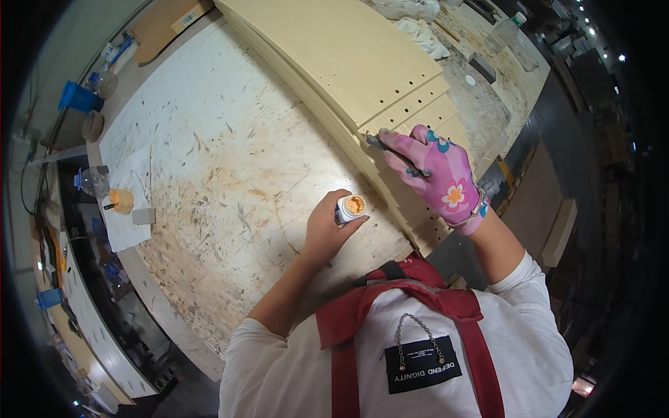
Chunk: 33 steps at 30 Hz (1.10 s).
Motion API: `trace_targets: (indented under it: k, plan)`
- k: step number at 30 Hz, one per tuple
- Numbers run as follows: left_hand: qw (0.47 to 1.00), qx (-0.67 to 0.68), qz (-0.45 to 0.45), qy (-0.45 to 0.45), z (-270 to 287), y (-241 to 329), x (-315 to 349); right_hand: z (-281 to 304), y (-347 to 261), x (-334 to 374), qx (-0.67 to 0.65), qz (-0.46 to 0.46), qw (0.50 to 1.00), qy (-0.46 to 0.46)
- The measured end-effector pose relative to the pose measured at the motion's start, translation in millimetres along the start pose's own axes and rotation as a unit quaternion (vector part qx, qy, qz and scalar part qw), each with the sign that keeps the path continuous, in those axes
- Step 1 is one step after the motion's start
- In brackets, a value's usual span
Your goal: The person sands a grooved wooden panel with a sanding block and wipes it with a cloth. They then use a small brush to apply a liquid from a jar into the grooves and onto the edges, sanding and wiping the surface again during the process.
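My bare left hand (327, 226) is wrapped round a small white jar (343, 211), held above the worktable. The jar is uncapped, and a pale orange paste shows inside it. On my right hand (435, 167) is a pink flowered glove with grey at the fingertips. Its fingers are drawn together at the near-left edge of a stack of pale yellow boards (348, 63). Whether something small is pinched there cannot be made out. Dark round holes run near the boards' ends, and the boards lie staggered like steps.
The stained pale worktable (230, 139) spreads to the left. On its left side are a tub of orange paste (121, 201), a grey block (143, 216) and a white sheet (132, 240). A dark block (482, 68), a white cloth (422, 38) and a clear bottle (505, 33) lie beyond the boards.
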<state>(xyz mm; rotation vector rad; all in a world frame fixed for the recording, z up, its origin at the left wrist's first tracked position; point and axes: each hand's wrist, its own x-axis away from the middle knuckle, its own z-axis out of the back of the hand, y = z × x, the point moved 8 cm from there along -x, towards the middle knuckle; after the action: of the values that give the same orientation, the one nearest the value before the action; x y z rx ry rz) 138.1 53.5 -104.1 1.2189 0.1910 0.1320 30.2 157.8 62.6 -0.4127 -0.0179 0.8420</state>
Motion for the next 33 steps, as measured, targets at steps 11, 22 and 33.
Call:
trace_targets:
  k: [11, 22, 33]
  plan:
    - [0.999, -0.026, -0.028, 0.014, 1.3, 8.2, -2.0, 8.5, -7.3, -8.5, 0.020, 0.035, 0.999, -0.014]
    - [1.000, 0.014, 0.000, 0.009, -0.7, 3.4, -0.4, -1.8, 18.4, -26.9, -0.228, 0.020, 0.972, 0.047]
    - [1.000, 0.001, 0.008, -0.008, -3.1, 3.7, -1.0, -29.6, 63.5, -39.0, -0.515, -0.044, 0.852, -0.084]
